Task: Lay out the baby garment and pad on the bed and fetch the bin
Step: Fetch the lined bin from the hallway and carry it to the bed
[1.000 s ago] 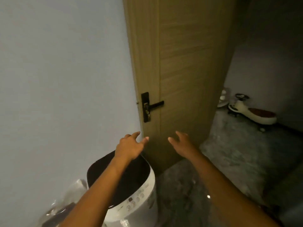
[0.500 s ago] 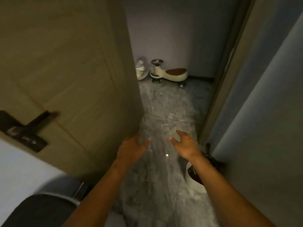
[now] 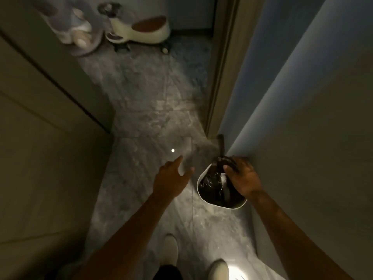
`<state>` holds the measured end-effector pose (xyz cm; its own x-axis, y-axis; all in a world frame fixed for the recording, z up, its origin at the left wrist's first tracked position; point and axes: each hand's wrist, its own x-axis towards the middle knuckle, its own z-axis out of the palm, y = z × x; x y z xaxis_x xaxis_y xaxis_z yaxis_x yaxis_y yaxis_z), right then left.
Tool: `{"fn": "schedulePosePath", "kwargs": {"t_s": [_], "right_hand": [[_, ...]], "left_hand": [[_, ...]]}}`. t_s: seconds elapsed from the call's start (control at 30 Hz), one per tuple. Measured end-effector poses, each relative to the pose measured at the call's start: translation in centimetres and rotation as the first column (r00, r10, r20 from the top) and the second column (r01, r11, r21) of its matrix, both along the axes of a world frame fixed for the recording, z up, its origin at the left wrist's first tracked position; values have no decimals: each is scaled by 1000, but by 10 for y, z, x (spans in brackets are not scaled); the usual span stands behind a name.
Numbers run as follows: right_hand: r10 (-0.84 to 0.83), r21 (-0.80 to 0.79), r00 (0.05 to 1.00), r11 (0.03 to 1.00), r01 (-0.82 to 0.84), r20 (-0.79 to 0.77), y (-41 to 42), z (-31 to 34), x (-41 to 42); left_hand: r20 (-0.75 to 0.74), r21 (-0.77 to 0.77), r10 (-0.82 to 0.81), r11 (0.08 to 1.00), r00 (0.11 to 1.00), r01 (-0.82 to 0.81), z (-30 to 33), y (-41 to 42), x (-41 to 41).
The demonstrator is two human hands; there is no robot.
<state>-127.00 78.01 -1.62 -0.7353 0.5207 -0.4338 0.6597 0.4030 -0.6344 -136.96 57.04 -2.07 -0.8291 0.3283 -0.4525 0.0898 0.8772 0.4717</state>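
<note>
Head view, looking steeply down a dim doorway.

Item: small white waste bin [image 3: 201,185], lined with a black plastic bag [image 3: 212,181]; stands on the grey marbled floor [image 3: 145,110], tucked into the corner where the wall [image 3: 314,138] meets the door frame [image 3: 220,73]. Probably kept there to stay out of the walkway.

Item: right hand [image 3: 243,178], over the bin's far rim, fingers curled round the gathered black bag and rim at the wall side. Grasp looks partly formed; whether it is fully clenched, cannot tell in this light.

Item: left hand [image 3: 171,179], just beside the bin, fingers spread and released, holding nothing; likely poised to steady the bin's near side.

Item: open wooden door [image 3: 46,138], at left.

Item: child's ride-on car [image 3: 141,31], far end of the floor, well apart from the bin.

Item: pale slippers [image 3: 171,249], lower edge.

Garment, pad, bed: not in view.
</note>
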Motion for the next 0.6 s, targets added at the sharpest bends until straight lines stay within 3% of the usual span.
{"fn": "schedulePosePath", "kwargs": {"t_s": [0.2,0.3,0.4,0.6], "right_hand": [[-170,17,981,985,169,92,48,-141,41],[-144,63,979,989,136,147,66,-202,67],[-138,3,972,990,140,190,75,-254,84],[-155,-199,988,968,154,9,83,-316,90]], "left_hand": [[68,-38,-122,991,990,125,-145,37,4],[109,-47,-141,988,984,147,-203,54,5],[89,-20,-157,987,984,159,-248,66,4],[162,161,-223,967,961,197,-319,82,-3]]}}
